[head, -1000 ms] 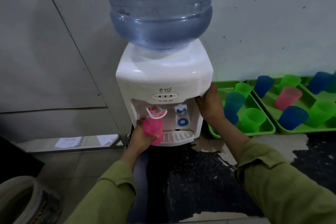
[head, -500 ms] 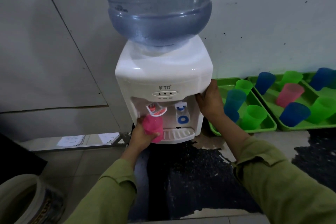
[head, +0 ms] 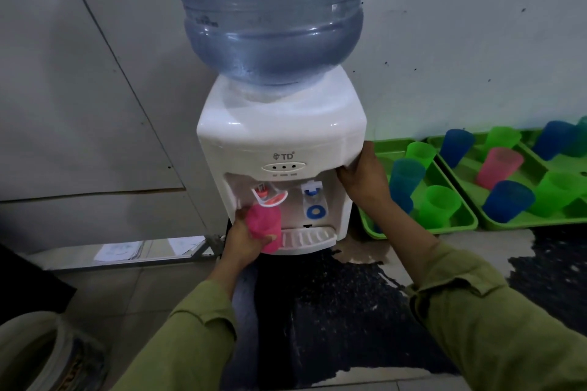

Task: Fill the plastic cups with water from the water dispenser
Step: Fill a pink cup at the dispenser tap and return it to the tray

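Pink cup (head: 265,227) sits in the left hand (head: 243,241), fingers wrapped round it, its rim pushed against the red tap (head: 270,197), likely to work the lever. The right hand (head: 362,174) curls its fingers round the water dispenser (head: 279,124) corner, probably bracing it. "TD" is printed on the front. Coloured cups (head: 440,206) wait in green trays (head: 425,230) beyond.

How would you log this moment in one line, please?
left hand: holds pink cup under red tap | right hand: grips dispenser | other cups: on green trays

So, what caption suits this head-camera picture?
Left hand holds a pink cup under the red tap; right hand grips the water dispenser.
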`<state>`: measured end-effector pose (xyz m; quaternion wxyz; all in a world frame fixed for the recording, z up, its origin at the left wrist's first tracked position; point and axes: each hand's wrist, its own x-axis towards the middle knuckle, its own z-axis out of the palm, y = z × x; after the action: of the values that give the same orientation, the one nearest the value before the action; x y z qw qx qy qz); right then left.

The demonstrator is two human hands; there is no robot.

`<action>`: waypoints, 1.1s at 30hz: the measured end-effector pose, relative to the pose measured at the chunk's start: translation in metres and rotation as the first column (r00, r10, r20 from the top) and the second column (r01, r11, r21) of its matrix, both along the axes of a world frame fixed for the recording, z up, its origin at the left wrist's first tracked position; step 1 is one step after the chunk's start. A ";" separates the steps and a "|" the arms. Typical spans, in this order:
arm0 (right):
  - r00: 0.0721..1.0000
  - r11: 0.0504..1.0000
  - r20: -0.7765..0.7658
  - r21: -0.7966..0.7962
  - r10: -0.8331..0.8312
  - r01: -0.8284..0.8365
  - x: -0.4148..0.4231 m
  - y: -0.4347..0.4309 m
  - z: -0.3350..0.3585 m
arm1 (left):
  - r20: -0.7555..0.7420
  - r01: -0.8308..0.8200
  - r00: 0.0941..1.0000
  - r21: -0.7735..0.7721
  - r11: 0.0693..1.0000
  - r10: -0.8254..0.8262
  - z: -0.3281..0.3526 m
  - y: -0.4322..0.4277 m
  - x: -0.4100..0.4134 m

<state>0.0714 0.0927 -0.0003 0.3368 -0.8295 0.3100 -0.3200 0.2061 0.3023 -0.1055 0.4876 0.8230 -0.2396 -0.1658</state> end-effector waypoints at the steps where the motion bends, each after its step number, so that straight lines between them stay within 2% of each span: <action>1: 1.000 1.000 -0.014 0.001 0.002 -0.002 -0.001 0.000 0.000 | -0.005 0.003 1.000 0.002 1.000 -0.003 0.001 0.000 0.000; 6: 0.998 0.998 -0.021 0.034 -0.058 0.058 -0.010 0.017 -0.001 | -0.038 -0.032 0.999 -0.007 0.999 0.032 0.005 -0.002 -0.004; 12: 0.968 0.978 0.151 -0.010 -0.202 0.206 -0.023 0.056 -0.019 | -0.017 -0.032 0.999 0.022 0.999 0.033 0.010 -0.001 -0.007; 14: 0.980 0.987 0.125 -0.004 -0.157 0.159 -0.022 0.067 -0.023 | 0.004 -0.034 0.999 0.039 0.999 0.034 0.010 0.000 -0.008; 17: 1.000 1.000 -0.010 0.001 -0.027 0.027 -0.014 0.078 -0.022 | 0.024 -0.042 0.999 0.040 0.998 0.041 0.011 0.000 -0.009; 23: 0.971 0.947 -0.078 0.251 0.226 -0.200 0.011 0.096 -0.008 | 0.044 -0.031 0.999 0.052 0.998 0.028 0.017 0.003 -0.012; 28: 0.967 0.883 -0.104 0.439 0.234 -0.166 0.029 0.097 0.003 | 0.002 -0.025 1.000 0.000 1.000 0.025 0.024 0.003 -0.020; 33: 0.942 0.894 -0.198 0.413 0.272 -0.171 0.033 0.097 0.001 | -0.015 -0.029 0.999 -0.027 0.999 0.028 0.024 0.000 -0.020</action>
<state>0.1042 0.1896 0.0010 0.4877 -0.8094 0.3102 -0.1039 0.1858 0.3028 -0.0815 0.5029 0.8184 -0.2264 -0.1617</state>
